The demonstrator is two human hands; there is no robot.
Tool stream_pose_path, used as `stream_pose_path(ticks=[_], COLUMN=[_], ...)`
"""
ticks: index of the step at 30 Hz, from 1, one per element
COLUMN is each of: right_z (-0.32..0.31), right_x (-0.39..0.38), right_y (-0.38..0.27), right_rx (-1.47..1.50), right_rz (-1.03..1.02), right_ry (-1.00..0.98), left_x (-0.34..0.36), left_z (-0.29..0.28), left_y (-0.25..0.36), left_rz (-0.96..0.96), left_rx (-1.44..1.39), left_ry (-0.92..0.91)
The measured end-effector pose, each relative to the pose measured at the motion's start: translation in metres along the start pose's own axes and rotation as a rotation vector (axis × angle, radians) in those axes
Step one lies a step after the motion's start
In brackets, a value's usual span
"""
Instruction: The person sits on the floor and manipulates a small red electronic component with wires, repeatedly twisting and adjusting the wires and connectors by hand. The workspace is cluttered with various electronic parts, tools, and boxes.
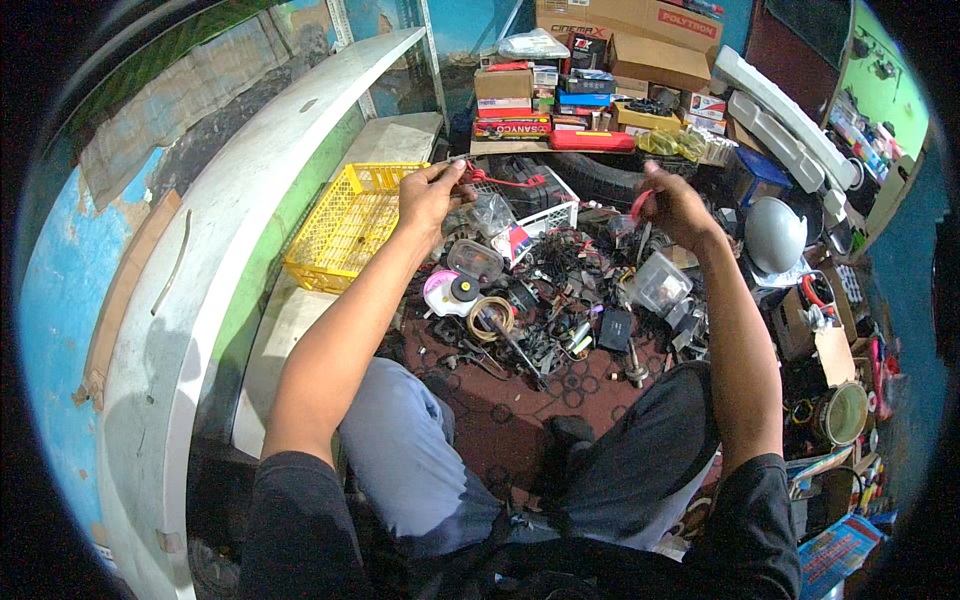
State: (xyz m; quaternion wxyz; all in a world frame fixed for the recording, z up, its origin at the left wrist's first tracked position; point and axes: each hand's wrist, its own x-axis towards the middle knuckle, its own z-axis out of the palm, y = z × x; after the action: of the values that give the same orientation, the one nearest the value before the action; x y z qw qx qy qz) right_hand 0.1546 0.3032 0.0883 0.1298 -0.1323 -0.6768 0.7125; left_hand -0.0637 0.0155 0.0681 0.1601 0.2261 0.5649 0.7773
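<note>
Red wire [515, 183] trails from the left hand [437, 203], whose thumb and fingers are pinched on it at the right edge of the yellow crate [368, 214]. Well apart from it, farther to the right of the crate, the right hand [677, 208] is clamped on a red piece [641, 205] (whether it belongs to the same wire, I cannot tell). Below and between the two, to the right of the crate, spreads a heap of dark parts and cables [572, 268]. On the crate's near right side are a white bottle [440, 297] with a black cap and a tan ring [490, 318]. Stacked boxes [503, 106] stand beyond the crate; a long white shelf [255, 150] runs along its left; a grey dome [775, 235] sits far to its right.
</note>
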Motion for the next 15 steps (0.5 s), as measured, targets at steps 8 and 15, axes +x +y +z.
stream_pose_path(ticks=[8, 15], right_z=[0.037, 0.088], right_x=[0.004, 0.001], right_y=[0.037, 0.027], right_rx=[-0.820, -0.426], right_rz=[-0.270, -0.452], right_ry=[-0.165, -0.282], left_x=[-0.025, -0.036], left_z=[0.024, 0.040], left_y=[0.017, 0.022], left_rz=[-0.055, -0.060], left_rx=[0.076, 0.062], left_ry=[-0.354, -0.442])
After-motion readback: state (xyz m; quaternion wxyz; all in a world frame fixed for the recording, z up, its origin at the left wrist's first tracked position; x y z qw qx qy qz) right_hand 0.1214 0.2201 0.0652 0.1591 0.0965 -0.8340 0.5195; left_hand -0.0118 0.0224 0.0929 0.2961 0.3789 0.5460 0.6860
